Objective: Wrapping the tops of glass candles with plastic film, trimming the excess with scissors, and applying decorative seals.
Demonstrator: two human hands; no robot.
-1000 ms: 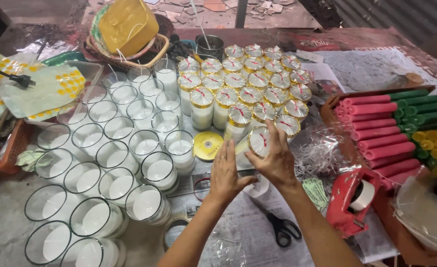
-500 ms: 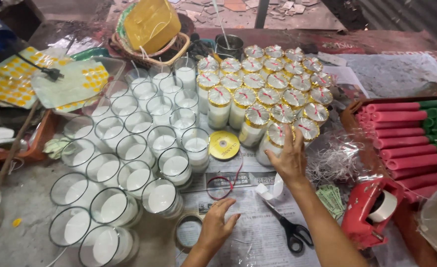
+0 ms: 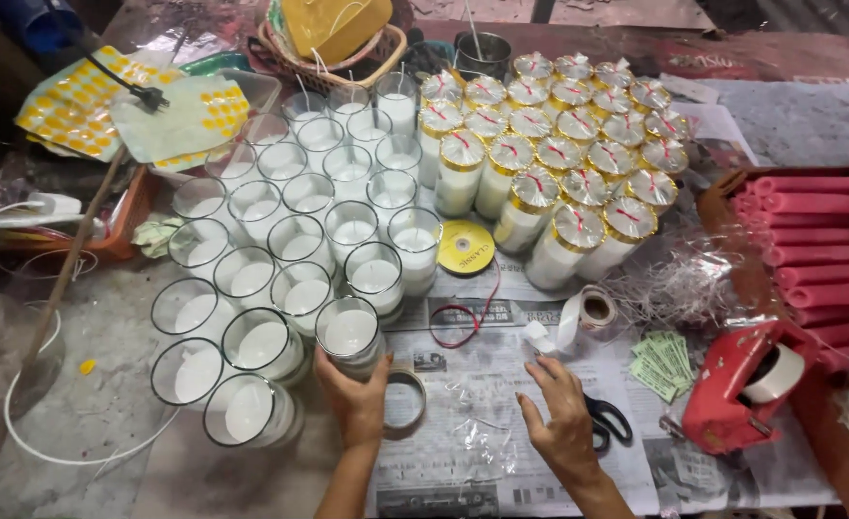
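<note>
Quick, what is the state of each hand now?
Left hand: closed around a glass candle jar.
Right hand: open, flat on clear plastic wrap, holding nothing.

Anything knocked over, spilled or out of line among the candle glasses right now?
Nothing is spilled or toppled. The wrapped candles at the near right of their group lean outward rather than standing straight. The left hand grips one upright glass candle.

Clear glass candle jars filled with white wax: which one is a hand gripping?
The uncovered glass jar at the near right corner of the group, beside the clear tape roll. The left hand wraps its base; the other jars stand untouched.
</note>
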